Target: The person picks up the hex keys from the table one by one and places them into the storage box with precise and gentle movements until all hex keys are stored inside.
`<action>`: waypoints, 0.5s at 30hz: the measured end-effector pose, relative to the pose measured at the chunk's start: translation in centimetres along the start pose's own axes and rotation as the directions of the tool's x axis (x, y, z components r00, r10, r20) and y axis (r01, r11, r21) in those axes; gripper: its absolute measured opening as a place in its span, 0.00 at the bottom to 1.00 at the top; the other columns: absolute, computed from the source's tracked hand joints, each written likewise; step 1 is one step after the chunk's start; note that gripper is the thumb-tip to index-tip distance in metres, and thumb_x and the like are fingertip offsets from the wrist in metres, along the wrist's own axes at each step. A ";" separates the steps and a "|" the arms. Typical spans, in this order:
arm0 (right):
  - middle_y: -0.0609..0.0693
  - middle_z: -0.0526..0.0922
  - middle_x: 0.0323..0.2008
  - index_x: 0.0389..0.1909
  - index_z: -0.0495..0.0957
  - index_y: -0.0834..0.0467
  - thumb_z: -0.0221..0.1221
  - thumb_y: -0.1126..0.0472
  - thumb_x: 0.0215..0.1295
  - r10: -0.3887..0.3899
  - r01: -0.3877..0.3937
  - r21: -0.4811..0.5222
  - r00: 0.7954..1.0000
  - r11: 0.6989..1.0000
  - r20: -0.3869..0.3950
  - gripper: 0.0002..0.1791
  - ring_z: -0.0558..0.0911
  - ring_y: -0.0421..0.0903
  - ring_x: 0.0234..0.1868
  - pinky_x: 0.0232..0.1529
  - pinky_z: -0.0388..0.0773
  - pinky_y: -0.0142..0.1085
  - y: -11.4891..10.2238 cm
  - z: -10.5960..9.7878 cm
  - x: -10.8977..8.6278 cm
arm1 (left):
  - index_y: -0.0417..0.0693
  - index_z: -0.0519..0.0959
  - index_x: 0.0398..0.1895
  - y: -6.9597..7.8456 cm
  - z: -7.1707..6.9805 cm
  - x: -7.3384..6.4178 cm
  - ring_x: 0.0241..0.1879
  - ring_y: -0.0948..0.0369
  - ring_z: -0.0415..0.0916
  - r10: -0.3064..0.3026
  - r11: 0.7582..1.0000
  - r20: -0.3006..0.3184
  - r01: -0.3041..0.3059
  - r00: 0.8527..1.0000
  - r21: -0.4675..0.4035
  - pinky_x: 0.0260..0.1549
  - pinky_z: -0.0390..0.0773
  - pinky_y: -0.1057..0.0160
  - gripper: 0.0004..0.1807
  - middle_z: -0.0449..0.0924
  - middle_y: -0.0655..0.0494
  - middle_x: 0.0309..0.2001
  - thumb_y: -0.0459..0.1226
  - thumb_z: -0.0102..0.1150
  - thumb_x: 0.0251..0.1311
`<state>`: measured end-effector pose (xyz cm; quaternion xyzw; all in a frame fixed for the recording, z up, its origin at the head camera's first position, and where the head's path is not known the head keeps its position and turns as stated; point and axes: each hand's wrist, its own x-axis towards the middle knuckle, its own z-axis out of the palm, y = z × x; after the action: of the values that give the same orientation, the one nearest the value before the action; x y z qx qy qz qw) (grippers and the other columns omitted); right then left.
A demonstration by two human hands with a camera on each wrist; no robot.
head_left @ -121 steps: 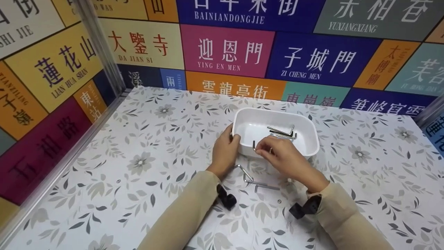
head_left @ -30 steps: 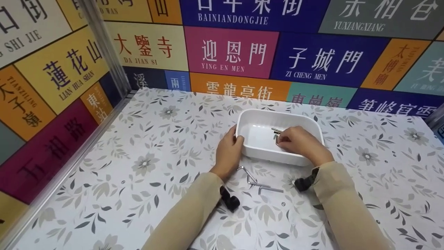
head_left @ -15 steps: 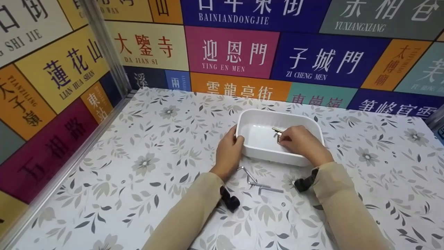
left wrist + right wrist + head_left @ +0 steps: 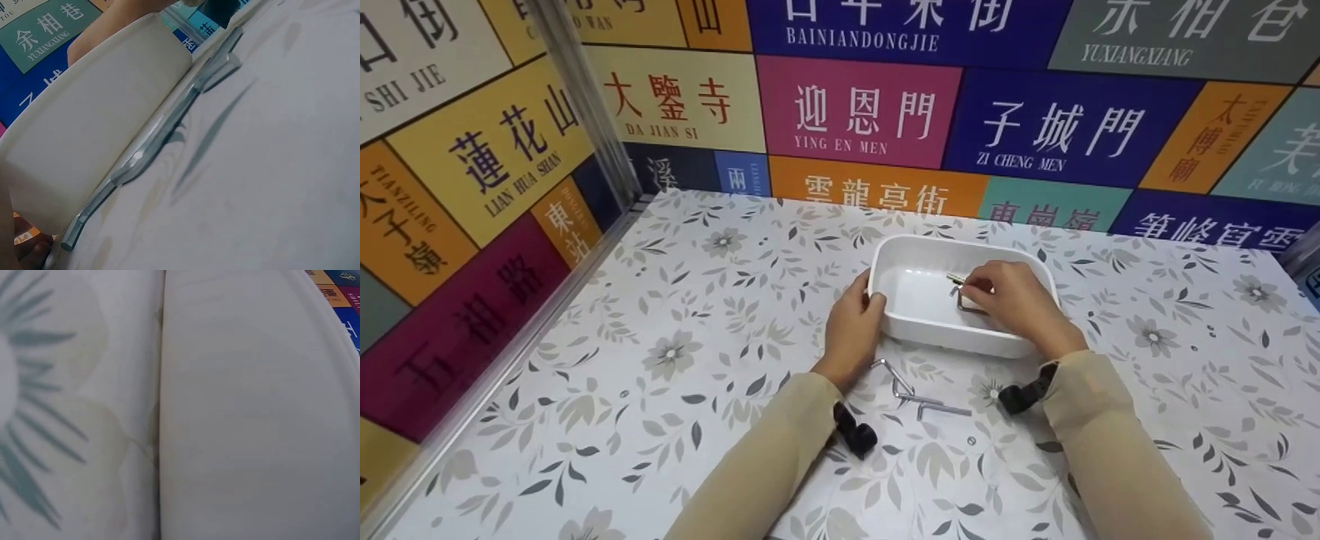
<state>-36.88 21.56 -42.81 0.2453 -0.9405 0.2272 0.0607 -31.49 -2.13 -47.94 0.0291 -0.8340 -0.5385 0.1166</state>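
Note:
My left hand (image 4: 853, 330) holds the left end of a white plastic tub (image 4: 945, 336), its thumb at the rim. Inside the tub, my right hand (image 4: 1016, 300) pinches an L-shaped hex key (image 4: 961, 303) between thumb and fingers; the hand hides part of the key. Behind those fingertips, ends of other hex keys (image 4: 954, 278) show on the tub floor. The left wrist view has silver hex keys (image 4: 149, 149) lying on the table beside the tub wall (image 4: 101, 107). Only the tub's outer wall (image 4: 259, 410) and the tabletop fill the right wrist view.
Silver hex keys (image 4: 894, 379) lie close together on the flower-patterned table (image 4: 765, 315), in front of the tub. Printed panels (image 4: 855, 112) with large characters stand behind the table and along its left side. A black wrist camera (image 4: 859, 436) sits at each cuff.
Four seconds ago my right hand held a small dark hex key at the tub's front rim; it has since moved inside. In the last half second it rises slightly, pinching a key. The left hand stays.

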 end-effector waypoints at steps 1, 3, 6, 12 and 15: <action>0.57 0.88 0.33 0.37 0.88 0.62 0.63 0.63 0.66 -0.007 0.007 0.010 1.000 1.000 -0.013 0.07 0.83 0.51 0.37 0.43 0.78 0.46 -0.1 -0.1 -0.1 | 0.56 0.69 0.74 0.0 0.0 0.0 0.66 0.55 0.75 -0.001 1.000 0.001 0.001 1.000 -0.001 0.69 0.71 0.54 0.30 0.78 0.51 0.66 0.43 0.46 0.67; 0.57 0.88 0.34 0.37 0.88 0.62 0.63 0.63 0.66 -0.017 0.017 0.022 0.999 1.000 -0.028 0.07 0.84 0.52 0.37 0.42 0.78 0.45 -0.3 -0.4 -0.2 | 0.55 0.69 0.74 0.0 0.0 0.0 0.66 0.55 0.75 -0.003 1.000 0.003 0.003 1.000 0.004 0.69 0.71 0.54 0.30 0.78 0.51 0.66 0.43 0.46 0.67; 0.56 0.89 0.34 0.38 0.88 0.61 0.64 0.63 0.65 -0.040 0.041 0.019 0.999 0.999 -0.033 0.07 0.85 0.52 0.36 0.41 0.78 0.45 -1.1 -1.1 -0.3 | 0.56 0.68 0.74 0.0 -0.1 0.0 0.66 0.56 0.75 -0.009 1.000 0.007 0.008 1.000 0.011 0.68 0.71 0.54 0.30 0.78 0.52 0.66 0.44 0.45 0.67; 0.53 0.89 0.33 0.38 0.89 0.59 0.65 0.63 0.65 -0.107 0.107 0.014 0.993 0.994 -0.041 0.06 0.85 0.49 0.35 0.37 0.80 0.41 -3.0 -2.2 -0.8 | 0.56 0.68 0.75 0.0 -0.1 -0.1 0.67 0.57 0.74 0.001 1.000 0.010 -0.001 1.000 0.012 0.69 0.71 0.55 0.32 0.77 0.52 0.67 0.46 0.44 0.66; 0.51 0.88 0.31 0.36 0.88 0.58 0.65 0.63 0.64 -0.141 0.142 0.005 0.989 0.990 -0.052 0.05 0.85 0.47 0.35 0.37 0.80 0.41 -3.8 -2.4 -1.2 | 0.54 0.68 0.75 0.0 0.0 -0.1 0.67 0.57 0.74 0.008 1.000 0.012 -0.008 1.000 0.004 0.69 0.71 0.55 0.32 0.77 0.52 0.67 0.46 0.43 0.66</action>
<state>-33.93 20.23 -39.41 0.3056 -0.9178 0.2329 0.0999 -31.41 -2.09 -47.99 0.0229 -0.8360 -0.5363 0.1138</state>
